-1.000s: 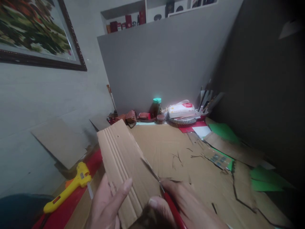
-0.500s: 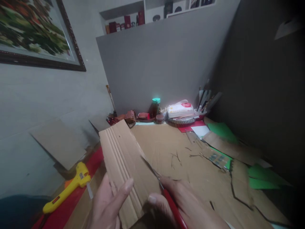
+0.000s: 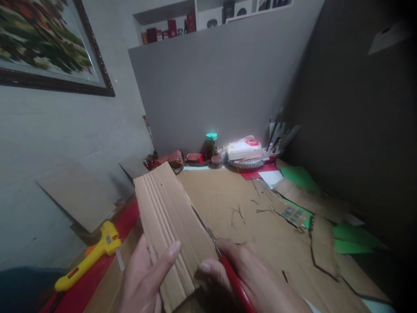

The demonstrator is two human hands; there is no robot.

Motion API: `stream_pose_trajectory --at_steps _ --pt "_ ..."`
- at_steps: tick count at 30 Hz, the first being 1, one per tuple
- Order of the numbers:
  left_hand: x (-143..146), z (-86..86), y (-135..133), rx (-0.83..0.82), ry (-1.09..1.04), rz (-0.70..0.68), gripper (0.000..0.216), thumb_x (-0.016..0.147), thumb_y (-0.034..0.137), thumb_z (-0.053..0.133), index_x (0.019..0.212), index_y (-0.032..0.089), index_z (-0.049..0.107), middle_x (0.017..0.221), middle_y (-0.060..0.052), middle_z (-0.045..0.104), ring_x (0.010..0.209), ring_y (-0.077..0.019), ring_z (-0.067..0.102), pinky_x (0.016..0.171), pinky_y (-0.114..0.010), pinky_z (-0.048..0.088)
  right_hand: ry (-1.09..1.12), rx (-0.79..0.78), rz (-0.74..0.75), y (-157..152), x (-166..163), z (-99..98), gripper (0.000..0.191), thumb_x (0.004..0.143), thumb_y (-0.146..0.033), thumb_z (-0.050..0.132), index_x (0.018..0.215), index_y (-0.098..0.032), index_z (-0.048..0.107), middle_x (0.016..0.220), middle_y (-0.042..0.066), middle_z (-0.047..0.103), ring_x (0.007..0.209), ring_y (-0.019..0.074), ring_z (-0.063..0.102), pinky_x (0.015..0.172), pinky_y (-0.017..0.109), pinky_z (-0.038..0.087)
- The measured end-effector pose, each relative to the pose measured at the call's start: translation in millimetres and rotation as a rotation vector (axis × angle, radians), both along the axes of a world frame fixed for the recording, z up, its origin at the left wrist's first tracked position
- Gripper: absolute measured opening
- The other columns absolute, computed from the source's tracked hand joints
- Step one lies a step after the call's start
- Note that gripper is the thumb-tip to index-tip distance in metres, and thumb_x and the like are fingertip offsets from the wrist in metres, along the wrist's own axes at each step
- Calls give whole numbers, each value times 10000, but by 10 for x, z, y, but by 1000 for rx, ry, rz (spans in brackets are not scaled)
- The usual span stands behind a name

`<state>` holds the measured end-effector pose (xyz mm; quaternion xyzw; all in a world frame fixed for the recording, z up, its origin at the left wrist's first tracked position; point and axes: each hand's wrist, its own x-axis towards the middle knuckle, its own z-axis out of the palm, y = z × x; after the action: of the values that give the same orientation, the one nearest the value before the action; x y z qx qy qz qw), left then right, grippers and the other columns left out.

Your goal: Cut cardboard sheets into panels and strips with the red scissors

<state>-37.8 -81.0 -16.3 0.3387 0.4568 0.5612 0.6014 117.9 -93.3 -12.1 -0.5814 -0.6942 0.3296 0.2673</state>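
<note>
As the blade [image 3: 203, 224] lies along its edge, cardboard piece [image 3: 182, 230]: held tilted to the right of the yellow glue gun [image 3: 94, 256], above the cardboard sheet [image 3: 221, 187].
Left hand [image 3: 146, 274]: grasping the piece, nearer the glue gun of the 2 hands; its thumb over the ridges [image 3: 159, 221] seems well placed, clear of the cut.
Right hand [image 3: 250, 265]: clasping the red-handled cutter [image 3: 234, 279], farther right of the glue gun; scissors or knife, I cannot tell.
Edge: on the side away from the glue gun; short, light strokes should run straighter than 1 forced push.
Ridges: likely to crush if squeezed, so steady support suits better.
Right thumb [image 3: 210, 266]: best behind the blade.
</note>
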Motion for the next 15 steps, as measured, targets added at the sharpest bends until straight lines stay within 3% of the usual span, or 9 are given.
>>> stream_pose_trajectory --at_steps 3,7,11,15 --pt "-11 -38 -6 -15 -28 -35 669 742 361 720 1337 229 446 1163 -117 677 1179 -358 546 942 -465 473 49 22 -39 -30 2 5 385 895 -511 504 978 -169 660 840 108 701 771 240 662 618 302 484" --pt "4 -43 -12 -49 -60 -52 691 714 368 747 1328 223 468 1126 -109 698 1150 -346 571 920 -429 494 31 15 -58 -55 16 18 426 894 -566 468 957 -188 655 832 107 694 777 264 658 642 351 492" --pt "41 -9 -19 -39 -65 -40 671 704 360 756 1309 228 498 1145 -108 698 1113 -340 598 906 -423 505 -27 0 -36 -20 30 8 377 922 -497 418 869 -201 646 803 110 690 764 279 663 642 383 491" --pt "74 -8 -36 -46 -70 -4 683 699 355 760 1316 229 496 1135 -114 705 1084 -347 618 894 -444 512 -42 93 -81 -34 16 -49 350 915 -426 407 801 -187 637 745 104 681 719 264 671 590 344 485"
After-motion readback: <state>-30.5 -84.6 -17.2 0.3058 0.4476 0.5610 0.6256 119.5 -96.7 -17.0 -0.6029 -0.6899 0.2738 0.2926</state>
